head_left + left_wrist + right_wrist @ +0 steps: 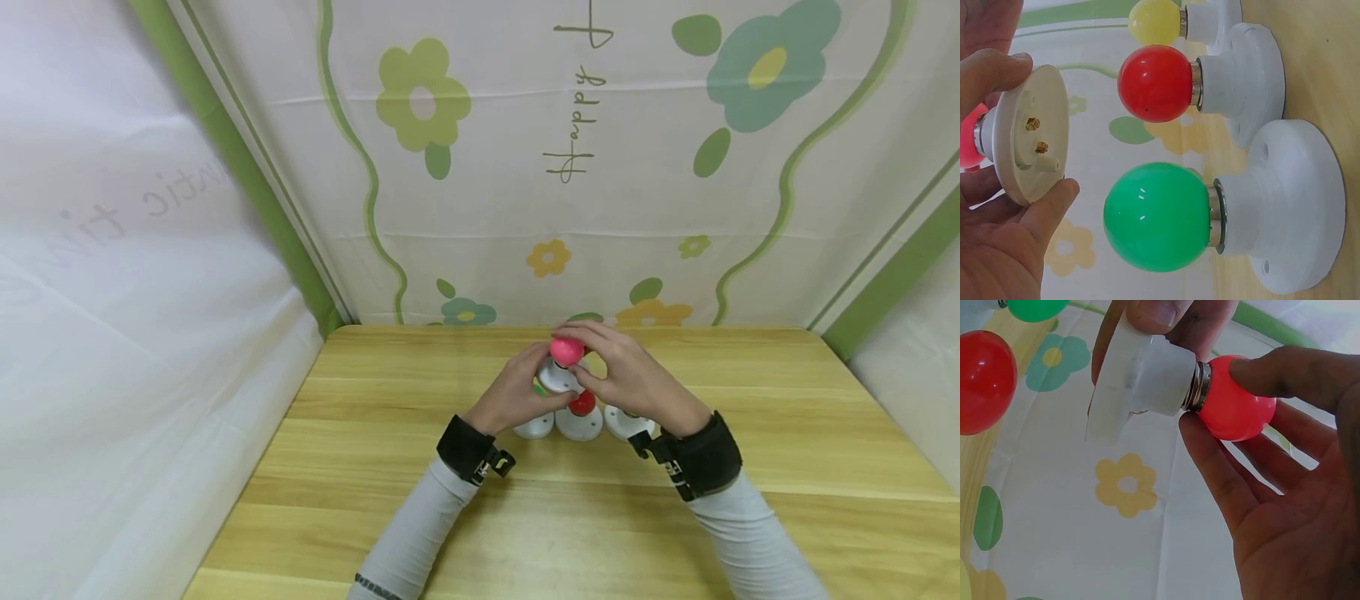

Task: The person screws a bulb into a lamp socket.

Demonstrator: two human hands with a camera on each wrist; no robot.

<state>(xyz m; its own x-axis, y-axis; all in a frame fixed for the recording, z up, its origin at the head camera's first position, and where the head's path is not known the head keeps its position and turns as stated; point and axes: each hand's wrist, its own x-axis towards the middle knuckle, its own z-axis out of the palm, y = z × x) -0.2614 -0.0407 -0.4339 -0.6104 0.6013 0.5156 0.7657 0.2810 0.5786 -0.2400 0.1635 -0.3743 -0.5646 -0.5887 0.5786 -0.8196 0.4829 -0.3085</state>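
My left hand (517,392) grips a white lamp holder (557,377) by its round base, held up above the table. Its underside with two brass screws faces the left wrist camera. Around a pink light bulb (567,351) curl the thumb and fingers of my right hand (637,375). Part of the bulb's metal screw thread (1198,386) shows at the mouth of the holder. Below the hands, a green bulb (1157,217), a red bulb (1155,83) and a yellow bulb (1155,22) sit in white lamp holders standing in a row.
The wooden table (555,533) carries the row of lamp holders near its back. Behind it hangs a white curtain (495,200) with printed flowers, and another white cloth (150,333) lines the left side. Black straps (708,458) with cameras circle both wrists.
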